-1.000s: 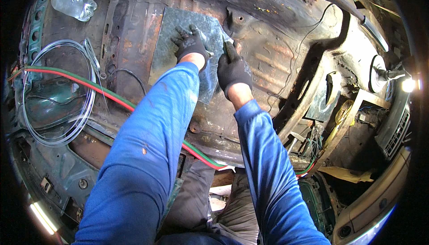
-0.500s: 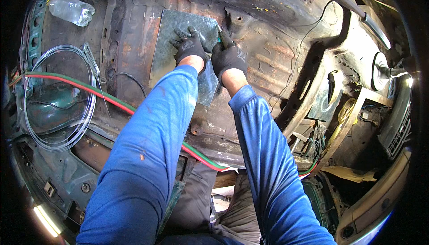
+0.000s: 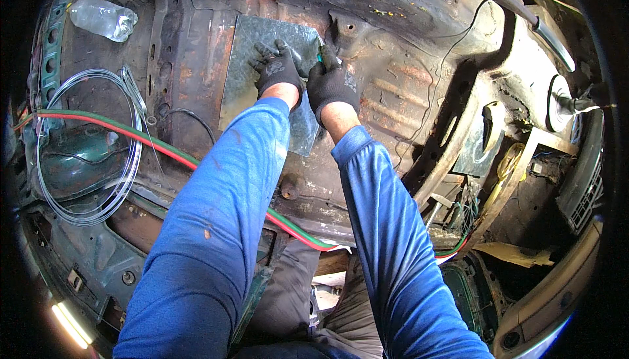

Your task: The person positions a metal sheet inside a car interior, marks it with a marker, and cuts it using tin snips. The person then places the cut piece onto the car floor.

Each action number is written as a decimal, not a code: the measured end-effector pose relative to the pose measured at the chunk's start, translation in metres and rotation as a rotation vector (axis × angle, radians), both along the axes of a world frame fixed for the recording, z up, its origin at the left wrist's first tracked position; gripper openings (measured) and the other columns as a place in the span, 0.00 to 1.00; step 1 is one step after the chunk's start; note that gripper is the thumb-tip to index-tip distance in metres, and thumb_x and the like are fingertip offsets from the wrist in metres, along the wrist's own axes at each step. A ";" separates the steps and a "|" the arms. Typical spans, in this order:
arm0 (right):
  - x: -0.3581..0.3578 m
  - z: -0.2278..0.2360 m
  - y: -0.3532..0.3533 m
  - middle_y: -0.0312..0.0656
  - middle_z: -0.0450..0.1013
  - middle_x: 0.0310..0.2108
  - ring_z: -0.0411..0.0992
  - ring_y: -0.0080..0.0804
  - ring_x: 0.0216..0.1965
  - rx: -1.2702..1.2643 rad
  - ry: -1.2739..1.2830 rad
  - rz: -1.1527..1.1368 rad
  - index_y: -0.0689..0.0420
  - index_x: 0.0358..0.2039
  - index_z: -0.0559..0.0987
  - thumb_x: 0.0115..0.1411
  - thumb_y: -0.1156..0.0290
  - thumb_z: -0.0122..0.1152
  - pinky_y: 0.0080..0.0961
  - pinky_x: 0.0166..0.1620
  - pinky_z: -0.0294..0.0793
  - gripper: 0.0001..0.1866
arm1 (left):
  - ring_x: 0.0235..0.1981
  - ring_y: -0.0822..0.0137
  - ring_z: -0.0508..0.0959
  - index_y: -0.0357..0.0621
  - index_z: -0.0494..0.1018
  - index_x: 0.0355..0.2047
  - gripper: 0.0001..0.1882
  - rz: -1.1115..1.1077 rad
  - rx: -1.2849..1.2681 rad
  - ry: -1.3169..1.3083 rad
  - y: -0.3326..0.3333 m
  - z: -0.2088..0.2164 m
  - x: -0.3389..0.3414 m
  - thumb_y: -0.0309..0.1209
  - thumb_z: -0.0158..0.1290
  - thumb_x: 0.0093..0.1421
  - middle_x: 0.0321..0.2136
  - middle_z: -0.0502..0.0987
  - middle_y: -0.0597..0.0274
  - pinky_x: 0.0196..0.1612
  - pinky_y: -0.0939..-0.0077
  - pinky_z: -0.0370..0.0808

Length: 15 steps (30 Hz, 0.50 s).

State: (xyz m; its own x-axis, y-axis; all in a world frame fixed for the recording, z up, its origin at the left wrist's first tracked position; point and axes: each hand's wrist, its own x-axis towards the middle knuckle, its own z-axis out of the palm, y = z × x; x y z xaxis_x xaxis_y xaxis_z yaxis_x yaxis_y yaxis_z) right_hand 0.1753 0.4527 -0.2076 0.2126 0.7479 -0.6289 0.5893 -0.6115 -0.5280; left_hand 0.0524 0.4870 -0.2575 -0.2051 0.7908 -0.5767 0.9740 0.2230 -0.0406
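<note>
Left hand [image 3: 278, 71]: gloved, fingers spread flat on metal sheet [image 3: 252, 64].
Right hand [image 3: 332, 84]: gloved, fingers curled around small green-handled tool [image 3: 320, 59].

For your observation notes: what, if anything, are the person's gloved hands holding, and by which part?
The left hand presses flat on the grey metal sheet, near its upper middle. The right hand grips a small green-handled tool at the sheet's upper right edge.

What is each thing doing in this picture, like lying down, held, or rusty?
Left hand: gloved, pressing flat on the metal sheet.
Right hand: gloved, gripping a small green-handled tool.
Metal sheet: lying flat on the floor.
Car floor: bare, rusty.
Plastic bottle: lying on its side.
Wire: coiled.
</note>
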 end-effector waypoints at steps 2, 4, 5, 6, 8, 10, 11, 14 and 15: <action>0.001 -0.002 -0.001 0.55 0.82 0.56 0.82 0.59 0.55 0.021 -0.007 0.008 0.35 0.74 0.71 0.74 0.56 0.50 0.54 0.57 0.81 0.28 | 0.76 0.24 0.57 0.50 0.43 0.82 0.61 0.003 -0.006 -0.015 0.000 0.001 0.002 0.41 0.72 0.59 0.76 0.54 0.24 0.74 0.45 0.68; 0.000 -0.004 -0.001 0.55 0.82 0.56 0.82 0.59 0.55 0.056 -0.004 0.002 0.35 0.74 0.70 0.74 0.55 0.51 0.54 0.57 0.81 0.28 | 0.76 0.25 0.57 0.51 0.43 0.82 0.60 -0.019 0.026 0.005 -0.002 0.000 0.003 0.40 0.71 0.60 0.76 0.55 0.24 0.75 0.45 0.67; 0.000 -0.003 -0.001 0.55 0.82 0.56 0.82 0.58 0.55 0.027 -0.005 0.007 0.35 0.74 0.70 0.74 0.55 0.51 0.54 0.57 0.81 0.29 | 0.76 0.25 0.57 0.51 0.43 0.82 0.60 -0.030 0.029 0.024 -0.003 -0.001 0.002 0.41 0.71 0.60 0.76 0.55 0.24 0.75 0.45 0.67; 0.000 -0.002 -0.001 0.55 0.82 0.55 0.82 0.58 0.54 -0.001 -0.007 0.012 0.35 0.74 0.70 0.74 0.55 0.51 0.54 0.57 0.81 0.29 | 0.77 0.25 0.57 0.51 0.42 0.82 0.60 -0.040 0.032 0.043 -0.003 -0.003 0.001 0.41 0.71 0.60 0.76 0.56 0.25 0.75 0.46 0.67; 0.000 -0.005 0.000 0.55 0.83 0.55 0.82 0.58 0.54 -0.044 -0.017 0.021 0.34 0.75 0.70 0.74 0.54 0.51 0.54 0.57 0.81 0.29 | 0.77 0.26 0.57 0.51 0.42 0.82 0.61 -0.032 0.009 0.035 -0.001 -0.002 0.003 0.42 0.72 0.60 0.76 0.57 0.26 0.76 0.46 0.66; -0.001 -0.010 0.001 0.55 0.83 0.54 0.83 0.58 0.53 -0.076 -0.029 0.037 0.33 0.75 0.68 0.74 0.53 0.52 0.54 0.56 0.81 0.30 | 0.77 0.28 0.58 0.50 0.43 0.82 0.61 0.016 -0.047 -0.012 0.003 -0.002 0.002 0.43 0.72 0.59 0.76 0.57 0.27 0.76 0.47 0.66; -0.002 -0.010 -0.002 0.55 0.83 0.54 0.83 0.58 0.53 -0.054 -0.029 0.016 0.35 0.74 0.71 0.74 0.53 0.52 0.54 0.56 0.81 0.28 | 0.78 0.26 0.53 0.53 0.40 0.82 0.64 0.022 -0.053 -0.017 0.003 -0.006 0.000 0.46 0.73 0.58 0.78 0.49 0.29 0.75 0.41 0.65; -0.007 -0.007 -0.006 0.56 0.83 0.53 0.83 0.58 0.53 0.000 -0.026 -0.043 0.43 0.67 0.78 0.73 0.52 0.53 0.53 0.56 0.81 0.25 | 0.80 0.24 0.43 0.57 0.35 0.84 0.70 0.046 -0.083 -0.053 0.006 -0.017 -0.008 0.52 0.75 0.56 0.82 0.32 0.34 0.73 0.29 0.65; -0.009 -0.006 -0.005 0.56 0.83 0.53 0.83 0.58 0.53 0.005 -0.024 -0.058 0.46 0.64 0.81 0.73 0.52 0.54 0.53 0.56 0.81 0.24 | 0.80 0.24 0.44 0.57 0.35 0.84 0.70 0.058 -0.103 -0.079 0.007 -0.020 -0.013 0.53 0.75 0.56 0.82 0.33 0.35 0.73 0.29 0.64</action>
